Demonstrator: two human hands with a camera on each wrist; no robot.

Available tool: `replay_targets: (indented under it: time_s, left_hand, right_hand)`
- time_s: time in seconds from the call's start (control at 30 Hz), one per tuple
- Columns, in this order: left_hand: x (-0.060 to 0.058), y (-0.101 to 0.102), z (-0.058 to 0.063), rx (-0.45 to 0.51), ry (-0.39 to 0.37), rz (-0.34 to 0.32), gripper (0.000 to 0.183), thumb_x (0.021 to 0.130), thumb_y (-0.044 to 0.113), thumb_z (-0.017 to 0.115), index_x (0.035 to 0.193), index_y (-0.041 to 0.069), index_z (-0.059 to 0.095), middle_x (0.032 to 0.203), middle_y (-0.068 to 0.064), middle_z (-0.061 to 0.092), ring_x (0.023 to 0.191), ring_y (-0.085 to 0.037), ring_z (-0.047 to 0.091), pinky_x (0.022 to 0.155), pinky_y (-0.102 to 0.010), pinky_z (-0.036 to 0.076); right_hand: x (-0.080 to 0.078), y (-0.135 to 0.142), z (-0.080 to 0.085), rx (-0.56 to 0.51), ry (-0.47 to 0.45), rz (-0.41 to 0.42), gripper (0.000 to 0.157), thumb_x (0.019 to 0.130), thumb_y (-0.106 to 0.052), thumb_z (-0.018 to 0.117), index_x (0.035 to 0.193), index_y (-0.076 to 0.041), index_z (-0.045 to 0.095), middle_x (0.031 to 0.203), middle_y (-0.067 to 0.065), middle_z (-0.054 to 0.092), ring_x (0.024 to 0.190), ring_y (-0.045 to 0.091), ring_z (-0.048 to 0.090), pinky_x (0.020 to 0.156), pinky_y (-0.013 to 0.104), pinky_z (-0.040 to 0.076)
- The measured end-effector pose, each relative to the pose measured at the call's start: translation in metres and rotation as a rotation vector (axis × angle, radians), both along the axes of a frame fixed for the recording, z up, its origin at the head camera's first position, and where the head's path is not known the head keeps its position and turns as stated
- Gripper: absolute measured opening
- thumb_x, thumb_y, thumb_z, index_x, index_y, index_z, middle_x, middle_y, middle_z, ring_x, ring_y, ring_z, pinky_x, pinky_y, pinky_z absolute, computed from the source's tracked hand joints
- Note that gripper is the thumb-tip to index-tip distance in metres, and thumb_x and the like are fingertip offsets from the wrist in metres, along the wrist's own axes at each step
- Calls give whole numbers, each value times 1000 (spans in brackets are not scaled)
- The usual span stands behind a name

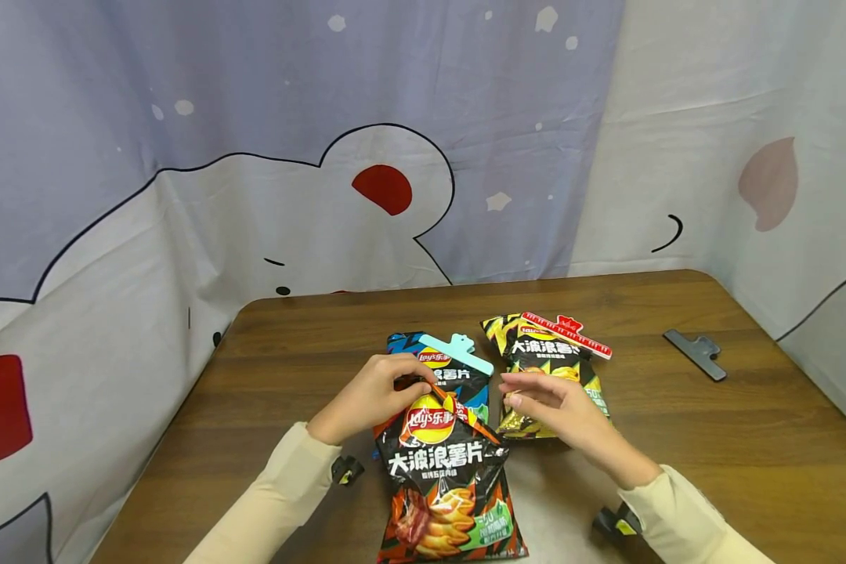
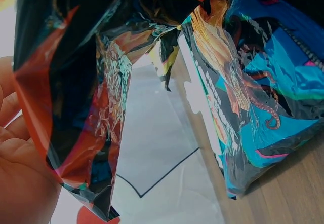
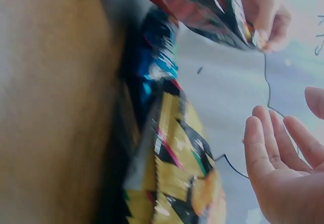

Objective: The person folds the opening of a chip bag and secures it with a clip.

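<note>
My left hand (image 1: 374, 398) pinches the top left corner of a black and red chip bag (image 1: 440, 486), which is tilted up in front of me. The bag's top edge (image 1: 468, 415) is folded over in a narrow orange strip. My right hand (image 1: 571, 411) is apart from this bag, to its right, its fingers extended and holding nothing in the right wrist view. Behind the red bag, partly hidden, is a blue chip bag (image 1: 475, 388) with a light blue clip (image 1: 458, 352) across its top. A yellow and black chip bag (image 1: 546, 364) lies behind my right hand.
A red and white clip (image 1: 567, 334) is across the yellow bag's top. At the right on the wooden table (image 1: 677, 446) lies a loose dark grey clip (image 1: 695, 354). A printed curtain (image 1: 507, 141) hangs behind the table's far edge.
</note>
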State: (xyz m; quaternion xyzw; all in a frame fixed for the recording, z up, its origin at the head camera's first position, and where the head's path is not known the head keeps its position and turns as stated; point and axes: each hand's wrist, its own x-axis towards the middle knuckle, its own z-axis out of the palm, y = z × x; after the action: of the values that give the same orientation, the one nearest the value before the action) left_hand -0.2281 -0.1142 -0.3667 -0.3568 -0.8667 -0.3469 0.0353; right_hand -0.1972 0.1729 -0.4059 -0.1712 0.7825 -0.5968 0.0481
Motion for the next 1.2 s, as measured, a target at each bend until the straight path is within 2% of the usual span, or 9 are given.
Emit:
replay_targets:
  time_s: [0.13,0.23,0.4,0.6,0.83,0.9,1.03,1.2]
  left_hand:
    - [0,-1,0,9,-2,-10,9,92,12,64,96,13,72,96,3,70,77,-5,55,65,-20,49]
    - [1,-1,0,13,4,-17,9,92,12,65,97,12,72,96,3,70,76,-5,55,65,-20,48]
    - [1,-1,0,13,3,-12,9,92,12,65,97,12,72,97,5,70,78,-5,56,65,-21,49]
    - [1,-2,-2,17,8,-9,9,92,12,64,97,13,72,97,5,70,79,-5,56,65,-21,49]
    - [1,-2,-1,19,5,-2,9,92,13,65,97,17,72,98,4,70,83,-5,57,69,-21,49]
    - [2,-2,0,19,3,-3,9,92,14,65,97,17,72,98,5,70,83,-6,57,68,-21,49]
    - [2,-2,-1,20,0,-4,9,92,14,66,97,16,72,98,5,69,80,-6,56,67,-21,49]
    - [1,-3,-2,6,-9,9,9,92,15,65,97,17,72,98,7,69,81,-6,55,68,-22,49]
  right_hand:
    - [-5,8,7,-26,5,-17,41,92,-23,65,127,-2,59,125,22,62,102,15,68,85,24,54]
    - [-8,15,11,-21,20,-40,43,93,-23,65,129,-1,58,126,21,62,101,16,68,84,27,55]
    - [-14,23,17,13,76,-98,43,93,-24,65,129,-1,58,124,20,63,103,6,66,82,25,55]
    - [-20,34,23,47,143,-182,43,93,-27,64,130,-4,59,123,14,64,102,-3,62,85,14,50]
    - [-29,51,28,128,232,-269,42,94,-29,63,130,-6,60,115,-11,68,98,-10,60,83,9,47]
    - [-33,57,29,141,253,-288,43,94,-28,63,130,-5,59,114,-11,68,97,-11,60,82,7,47]
    - [-39,69,31,137,254,-306,46,94,-27,63,132,-2,57,110,-20,65,97,-13,59,82,7,47]
    - [-47,87,31,182,241,-372,49,93,-31,63,134,-4,56,107,-28,61,95,-18,56,79,4,45]
